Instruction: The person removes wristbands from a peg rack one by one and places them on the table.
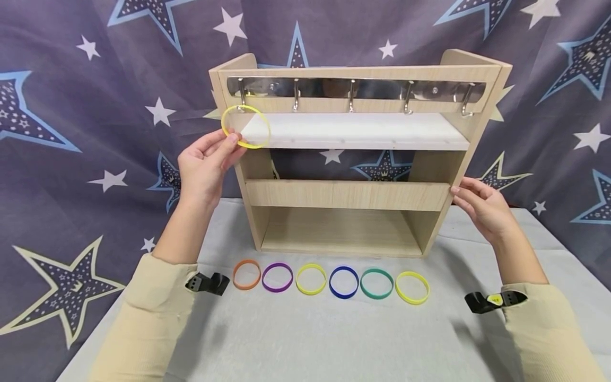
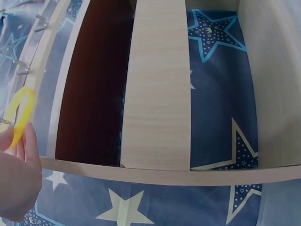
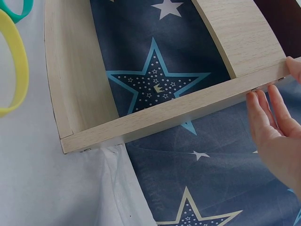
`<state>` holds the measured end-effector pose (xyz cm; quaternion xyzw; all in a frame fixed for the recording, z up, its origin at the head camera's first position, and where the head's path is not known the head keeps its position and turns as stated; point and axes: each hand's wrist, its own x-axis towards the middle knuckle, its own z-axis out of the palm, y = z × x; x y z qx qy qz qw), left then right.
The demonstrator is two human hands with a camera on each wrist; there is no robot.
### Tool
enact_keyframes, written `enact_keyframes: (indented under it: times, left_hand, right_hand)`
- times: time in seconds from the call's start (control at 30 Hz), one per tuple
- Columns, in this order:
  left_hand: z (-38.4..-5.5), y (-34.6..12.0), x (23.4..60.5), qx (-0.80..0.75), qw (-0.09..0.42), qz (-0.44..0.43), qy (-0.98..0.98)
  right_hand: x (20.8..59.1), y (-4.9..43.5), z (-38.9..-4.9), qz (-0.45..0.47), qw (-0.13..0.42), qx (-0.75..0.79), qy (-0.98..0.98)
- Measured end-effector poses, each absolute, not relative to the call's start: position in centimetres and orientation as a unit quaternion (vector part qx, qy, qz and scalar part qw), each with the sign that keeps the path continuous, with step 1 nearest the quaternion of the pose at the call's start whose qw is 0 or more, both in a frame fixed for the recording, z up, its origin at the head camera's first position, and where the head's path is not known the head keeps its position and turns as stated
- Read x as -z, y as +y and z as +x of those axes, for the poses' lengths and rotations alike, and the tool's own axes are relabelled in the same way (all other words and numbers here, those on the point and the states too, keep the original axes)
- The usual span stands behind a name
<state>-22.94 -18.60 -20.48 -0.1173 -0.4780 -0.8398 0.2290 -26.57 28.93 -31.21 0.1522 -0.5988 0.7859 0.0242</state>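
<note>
My left hand [image 1: 202,167] pinches a thin yellow wristband [image 1: 268,127] between thumb and fingertips, near the shelf's upper left corner. The band's upper edge overlaps the tip of the leftmost metal hook [image 1: 242,93]; whether the hook passes through it, I cannot tell. In the left wrist view the same yellow band [image 2: 29,106] appears edge-on beside a hook. At the right side of the wooden shelf [image 1: 348,194], my right hand [image 1: 484,208] touches the side panel [image 3: 188,107]. Its fairly straight fingers lie against the outer face, the thumb at the front edge.
On the grey cloth [image 1: 334,345] before the shelf lies a row of wristbands: orange [image 1: 234,278], purple [image 1: 278,290], yellow [image 1: 311,293], blue [image 1: 343,296], green [image 1: 377,296] and yellow [image 1: 412,302]. A star-patterned curtain [image 1: 119,212] hangs behind.
</note>
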Motion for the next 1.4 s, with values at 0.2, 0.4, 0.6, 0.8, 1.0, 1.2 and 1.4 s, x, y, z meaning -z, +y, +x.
enact_keyframes:
  times: [0.2, 0.4, 0.6, 0.8, 1.0, 1.2, 1.4]
  left_hand:
    - [-22.6, -18.3, 19.8, 0.846, 0.237, -0.114, -0.464]
    - [-22.3, -18.3, 19.5, 0.851, 0.243, -0.117, -0.45]
    - [-21.7, -18.9, 19.4, 0.856, 0.237, -0.125, -0.443]
    - [-21.3, -19.4, 19.4, 0.86, 0.237, -0.122, -0.435]
    - [-21.0, -20.0, 20.1, 0.861, 0.237, -0.104, -0.438]
    - [-20.7, -21.2, 21.3, 0.86, 0.234, -0.078, -0.446]
    - [-20.4, -22.4, 22.8, 0.866, 0.23, -0.04, -0.442]
  right_hand:
    - [31.2, 28.9, -26.5, 0.151, 0.026, -0.783, -0.603]
    - [31.2, 28.9, -26.6, 0.144, 0.027, -0.782, -0.607]
    - [31.1, 28.8, -26.6, 0.145, 0.025, -0.784, -0.603]
    - [31.1, 28.9, -26.5, 0.15, 0.022, -0.788, -0.596]
    - [31.4, 29.0, -26.5, 0.142, 0.017, -0.786, -0.602]
    - [31.5, 29.0, -26.5, 0.146, 0.023, -0.782, -0.605]
    - [31.4, 28.9, -26.5, 0.15, 0.026, -0.781, -0.605]
